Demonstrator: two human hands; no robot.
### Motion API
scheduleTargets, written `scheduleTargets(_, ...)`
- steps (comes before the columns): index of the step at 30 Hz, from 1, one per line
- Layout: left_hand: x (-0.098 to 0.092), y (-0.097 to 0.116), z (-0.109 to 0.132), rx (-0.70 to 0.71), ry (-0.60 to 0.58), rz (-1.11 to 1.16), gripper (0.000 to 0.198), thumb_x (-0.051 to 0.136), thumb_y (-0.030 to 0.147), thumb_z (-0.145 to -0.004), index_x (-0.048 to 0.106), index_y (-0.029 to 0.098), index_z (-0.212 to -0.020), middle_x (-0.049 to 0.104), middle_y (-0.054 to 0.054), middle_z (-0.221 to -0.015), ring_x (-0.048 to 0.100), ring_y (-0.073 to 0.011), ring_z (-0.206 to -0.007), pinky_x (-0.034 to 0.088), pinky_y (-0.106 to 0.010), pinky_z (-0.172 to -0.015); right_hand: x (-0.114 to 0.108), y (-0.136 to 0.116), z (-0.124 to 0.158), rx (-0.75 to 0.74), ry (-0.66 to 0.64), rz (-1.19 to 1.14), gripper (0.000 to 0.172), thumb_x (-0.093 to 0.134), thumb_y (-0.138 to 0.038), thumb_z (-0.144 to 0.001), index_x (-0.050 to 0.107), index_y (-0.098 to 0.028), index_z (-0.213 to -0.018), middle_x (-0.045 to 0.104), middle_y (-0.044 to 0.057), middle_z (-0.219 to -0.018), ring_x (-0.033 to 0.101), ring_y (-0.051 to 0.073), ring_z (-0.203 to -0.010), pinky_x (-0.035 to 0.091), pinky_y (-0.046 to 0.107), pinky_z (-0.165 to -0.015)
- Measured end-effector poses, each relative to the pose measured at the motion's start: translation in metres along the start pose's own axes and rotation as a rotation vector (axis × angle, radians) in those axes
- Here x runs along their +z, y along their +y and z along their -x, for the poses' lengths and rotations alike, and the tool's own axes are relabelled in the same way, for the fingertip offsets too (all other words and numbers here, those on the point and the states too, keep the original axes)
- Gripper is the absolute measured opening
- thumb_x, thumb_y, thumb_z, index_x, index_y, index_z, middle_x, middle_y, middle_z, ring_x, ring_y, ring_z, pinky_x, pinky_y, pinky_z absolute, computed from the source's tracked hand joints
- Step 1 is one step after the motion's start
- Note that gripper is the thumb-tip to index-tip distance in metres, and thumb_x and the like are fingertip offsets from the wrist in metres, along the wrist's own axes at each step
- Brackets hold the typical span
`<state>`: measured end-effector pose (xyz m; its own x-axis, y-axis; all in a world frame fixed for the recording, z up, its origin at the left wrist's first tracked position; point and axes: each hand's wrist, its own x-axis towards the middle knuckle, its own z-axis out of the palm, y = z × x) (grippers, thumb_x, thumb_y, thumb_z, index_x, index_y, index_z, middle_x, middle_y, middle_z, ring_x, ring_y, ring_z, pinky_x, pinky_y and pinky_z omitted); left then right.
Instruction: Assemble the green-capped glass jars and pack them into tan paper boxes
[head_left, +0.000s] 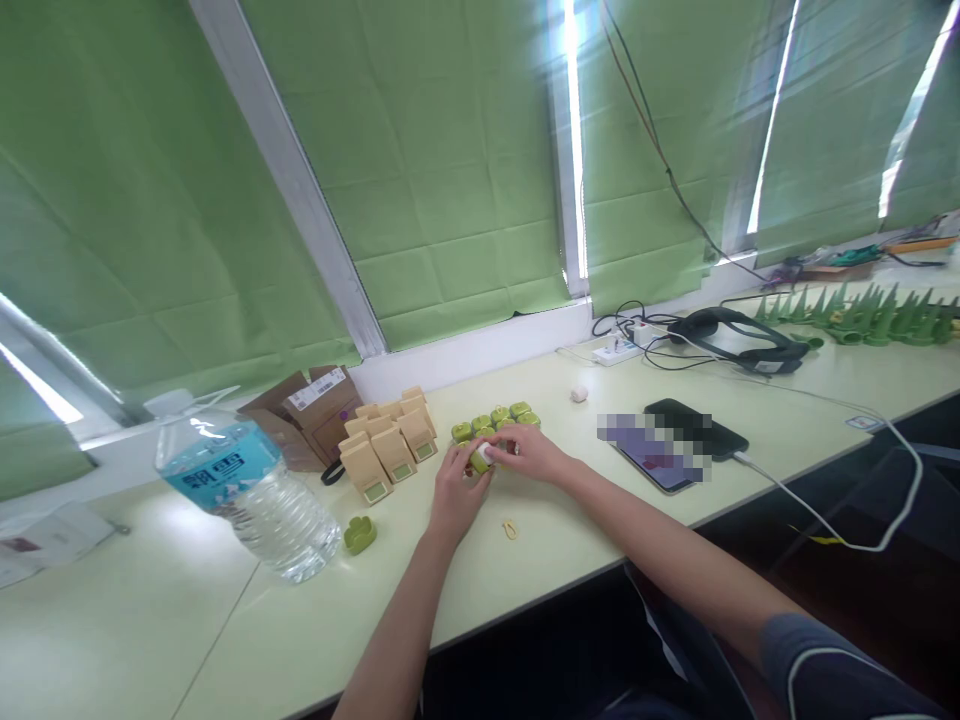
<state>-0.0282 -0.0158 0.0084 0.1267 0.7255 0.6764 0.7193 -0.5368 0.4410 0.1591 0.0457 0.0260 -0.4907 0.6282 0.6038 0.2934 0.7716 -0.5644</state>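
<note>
Back from the counter's (559, 540) front edge, my left grip (456, 492) clamps a green box (478, 463); my right grip (534, 453) pinches a white piece (484, 451).

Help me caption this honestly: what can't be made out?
All in the head view:
Small green-and-white object: partly hidden by the left hand and right hand.
Pale-purple phone screen: partly covered by pixelation.
Brown cardboard box: print on its white label too small.
White package: cut off by the left edge.
</note>
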Motion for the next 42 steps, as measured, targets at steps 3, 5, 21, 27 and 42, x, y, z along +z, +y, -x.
scheduleTargets(3,0.000,0.004,-0.003,-0.006,0.005,0.006,0.047,0.068,0.026,-0.087,0.061,0.024,-0.133,0.062,-0.005,-0.098,0.056,-0.0150,-0.075,0.053,-0.029,-0.075,-0.009,0.008,-0.003,0.005,0.077,0.026,0.034,0.050,-0.040,-0.102,0.075,-0.020,-0.090,0.070,0.004,-0.082,0.059,0.016,-0.073,0.045,0.029,-0.067)
scheduleTargets(5,0.000,0.003,-0.004,-0.017,0.002,0.001,0.046,0.068,0.025,-0.086,0.061,0.023,-0.132,0.064,-0.006,-0.099,0.057,-0.0155,-0.076,0.053,-0.030,-0.075,-0.015,0.016,-0.003,0.042,0.129,0.068,0.031,0.051,-0.037,-0.101,0.074,-0.020,-0.089,0.070,0.004,-0.084,0.059,0.016,-0.073,0.045,0.029,-0.068)
scheduleTargets(21,0.001,-0.005,-0.004,-0.049,0.079,-0.005,0.042,0.068,0.021,-0.084,0.060,0.022,-0.125,0.065,-0.007,-0.105,0.062,-0.0187,-0.089,0.054,-0.033,-0.082,-0.014,0.023,0.004,0.098,-0.133,0.431,0.047,0.089,-0.043,-0.068,0.072,-0.023,-0.108,0.067,0.010,-0.101,0.058,0.029,-0.100,0.046,0.041,-0.087)
scheduleTargets(27,0.001,-0.006,-0.004,-0.031,0.057,-0.030,0.042,0.068,0.018,-0.084,0.061,0.022,-0.125,0.064,-0.006,-0.101,0.061,-0.0170,-0.083,0.054,-0.032,-0.079,-0.014,0.019,0.003,0.061,-0.177,0.433,0.045,0.084,-0.042,-0.074,0.068,-0.022,-0.112,0.069,0.009,-0.108,0.058,0.028,-0.104,0.045,0.040,-0.090)
scheduleTargets(42,0.001,-0.008,-0.003,-0.053,0.027,-0.004,0.045,0.068,0.017,-0.084,0.061,0.023,-0.129,0.061,-0.005,-0.100,0.058,-0.0157,-0.080,0.053,-0.030,-0.077,-0.012,0.010,0.004,-0.113,-0.032,0.094,0.049,0.077,-0.029,-0.082,0.061,-0.023,-0.128,0.066,0.010,-0.122,0.060,0.027,-0.117,0.048,0.045,-0.101)
